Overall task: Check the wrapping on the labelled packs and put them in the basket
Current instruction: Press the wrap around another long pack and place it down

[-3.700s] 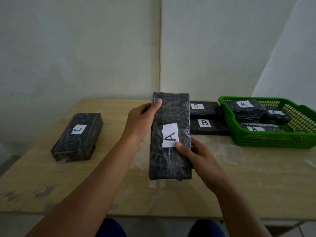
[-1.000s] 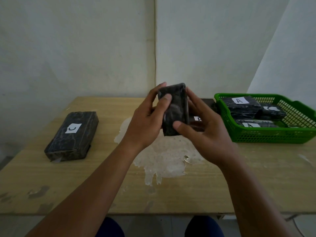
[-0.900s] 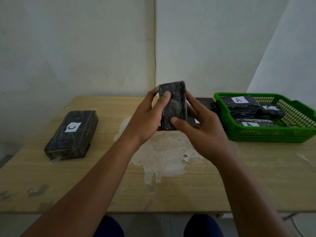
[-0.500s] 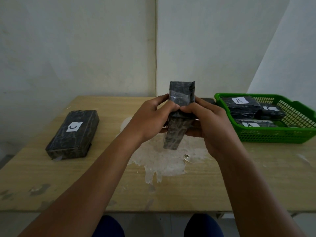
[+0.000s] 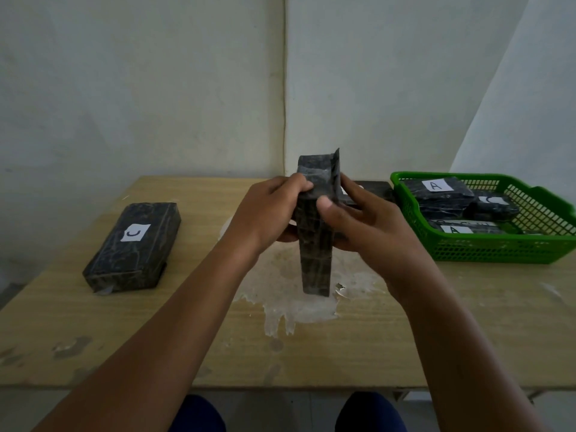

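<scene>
I see both hands, left [image 5: 268,213] and right [image 5: 358,226], wrapped tight round a black pack [image 5: 314,244] standing on end, while the basket [image 5: 486,247] packs read A [image 5: 437,185].

Two bare forearms enter from the bottom edge, no sleeves in frame, no watch, ring or band on either wrist. Left hand [image 5: 268,213] and right hand [image 5: 358,232] are ungloved; the right thumb shows a short, trimmed nail, and the other nails are too small or turned away to make out. Below the near table edge, two rounded shapes in dark navy-blue fabric [image 5: 199,413] sit side by side with a gap between them, apparently the knees of trousers, though weave and seams are too dim to tell.
</scene>
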`<state>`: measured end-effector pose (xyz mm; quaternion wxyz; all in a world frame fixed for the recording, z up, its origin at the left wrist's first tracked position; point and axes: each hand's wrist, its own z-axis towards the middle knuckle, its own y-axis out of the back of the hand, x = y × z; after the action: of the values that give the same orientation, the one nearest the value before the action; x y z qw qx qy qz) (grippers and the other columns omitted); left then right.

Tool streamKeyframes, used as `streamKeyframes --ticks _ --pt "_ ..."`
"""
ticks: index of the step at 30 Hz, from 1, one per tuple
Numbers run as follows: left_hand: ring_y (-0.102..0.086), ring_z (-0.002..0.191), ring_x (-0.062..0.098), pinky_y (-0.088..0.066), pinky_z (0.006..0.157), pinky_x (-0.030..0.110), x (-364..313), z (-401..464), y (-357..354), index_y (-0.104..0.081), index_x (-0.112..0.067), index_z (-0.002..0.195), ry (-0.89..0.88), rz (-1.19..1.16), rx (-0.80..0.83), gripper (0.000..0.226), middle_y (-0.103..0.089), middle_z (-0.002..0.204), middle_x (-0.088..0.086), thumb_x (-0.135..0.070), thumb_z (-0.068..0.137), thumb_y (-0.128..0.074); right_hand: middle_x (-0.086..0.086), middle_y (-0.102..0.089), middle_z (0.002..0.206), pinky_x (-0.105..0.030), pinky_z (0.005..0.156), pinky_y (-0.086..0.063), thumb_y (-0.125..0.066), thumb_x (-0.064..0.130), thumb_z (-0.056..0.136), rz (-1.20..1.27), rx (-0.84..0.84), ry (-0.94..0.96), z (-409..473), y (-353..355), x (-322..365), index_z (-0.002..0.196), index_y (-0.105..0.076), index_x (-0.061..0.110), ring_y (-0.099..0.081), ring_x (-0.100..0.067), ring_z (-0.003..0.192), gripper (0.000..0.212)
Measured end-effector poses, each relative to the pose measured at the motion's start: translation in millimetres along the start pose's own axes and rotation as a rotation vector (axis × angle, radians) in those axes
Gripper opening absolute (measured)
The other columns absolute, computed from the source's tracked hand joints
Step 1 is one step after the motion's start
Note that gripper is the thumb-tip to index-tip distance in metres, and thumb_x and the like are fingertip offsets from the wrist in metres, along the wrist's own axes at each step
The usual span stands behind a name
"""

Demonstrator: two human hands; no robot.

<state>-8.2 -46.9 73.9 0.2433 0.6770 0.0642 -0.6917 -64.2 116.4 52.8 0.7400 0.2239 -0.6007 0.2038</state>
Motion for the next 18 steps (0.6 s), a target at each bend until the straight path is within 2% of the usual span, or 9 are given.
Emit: streamKeyframes --ticks 3,5,6,7,9,11,13,15,18 --pt "-0.076 0.073 0.015 -0.061 0.071 0.035 2 2 2 -0.076 -0.03 0.089 -0.023 0.064 0.03 0.036 -0.078 0.08 -0.003 -0.055 0.1 -0.051 0.028 -0.074 0.102 -0.019 0.08 -0.062 -0.082 0.024 0.088 -0.072 -0.061 0.087 -1 0 -4 0.147 -0.053 0.041 -0.068 0.015 0.105 0.068" --pt "-0.075 0.083 0.005 -0.059 0.084 0.034 9 2 1 -0.074 -0.044 0.092 -0.109 0.125 0.1 0.031 -0.079 0.088 -0.012 -0.063 0.098 -0.051 0.035 -0.071 0.101 -0.031 0.091 -0.064 -0.085 0.029 0.083 -0.104 -0.149 0.136 1 4 -3 0.144 -0.056 0.042 -0.065 0.02 0.106 0.068" --pt "-0.072 0.095 0.001 -0.056 0.092 0.035 14 2 2 -0.072 -0.05 0.102 -0.14 0.152 0.141 0.029 -0.078 0.1 -0.016 -0.069 0.094 -0.052 0.036 -0.07 0.107 -0.038 0.096 -0.063 -0.087 0.037 0.078 -0.104 -0.169 0.145 2 7 -3 0.138 -0.059 0.044 -0.063 0.017 0.113 0.067" --pt "-0.068 0.109 -0.001 -0.053 0.099 0.036 18 1 3 -0.068 -0.054 0.116 -0.159 0.172 0.18 0.037 -0.074 0.115 -0.018 -0.073 0.088 -0.053 0.032 -0.069 0.116 -0.043 0.099 -0.062 -0.089 0.048 0.071 -0.091 -0.18 0.136 2 10 -3 0.135 -0.063 0.045 -0.062 0.01 0.123 0.069" --pt "-0.059 0.13 0.002 -0.047 0.11 0.042 28 5 7 -0.058 -0.054 0.135 -0.169 0.156 0.22 0.056 -0.065 0.138 -0.019 -0.075 0.083 -0.057 0.015 -0.067 0.137 -0.043 0.09 -0.065 -0.091 0.063 0.056 -0.065 -0.187 0.1 3 17 -4 0.132 -0.067 0.038 -0.063 -0.012 0.133 0.084" --pt "-0.059 0.132 0.004 -0.048 0.109 0.043 34 6 9 -0.057 -0.045 0.14 -0.176 0.087 0.282 0.051 -0.061 0.144 -0.02 -0.061 0.092 -0.064 0.003 -0.067 0.14 -0.035 0.082 -0.066 -0.092 0.059 0.052 -0.063 -0.155 0.069 3 24 -4 0.127 -0.062 0.028 -0.072 -0.017 0.12 0.086" --pt "-0.064 0.125 0.003 -0.054 0.098 0.036 38 5 7 -0.057 -0.031 0.136 -0.169 -0.008 0.338 0.044 -0.063 0.142 -0.017 -0.043 0.096 -0.069 0.001 -0.072 0.133 -0.038 0.088 -0.064 -0.091 0.051 0.051 -0.055 -0.104 0.055 3 28 -4 0.124 -0.058 0.024 -0.073 -0.016 0.117 0.084" --pt "-0.066 0.124 0.008 -0.059 0.095 0.036 43 5 5 -0.059 -0.027 0.126 -0.208 -0.052 0.321 0.047 -0.066 0.137 -0.014 -0.044 0.086 -0.075 0.001 -0.075 0.128 -0.043 0.098 -0.062 -0.093 0.044 0.052 -0.035 -0.073 0.062 2 28 -3 0.125 -0.056 0.021 -0.072 -0.014 0.118 0.084" --pt "-0.071 0.116 0.011 -0.062 0.087 0.032 46 7 2 -0.06 -0.026 0.109 -0.259 -0.116 0.265 0.041 -0.074 0.12 -0.016 -0.042 0.076 -0.079 0.001 -0.074 0.13 -0.044 0.102 -0.059 -0.101 0.038 0.056 -0.048 -0.055 0.09 2 29 -7 0.129 -0.055 0.02 -0.072 -0.013 0.12 0.087"
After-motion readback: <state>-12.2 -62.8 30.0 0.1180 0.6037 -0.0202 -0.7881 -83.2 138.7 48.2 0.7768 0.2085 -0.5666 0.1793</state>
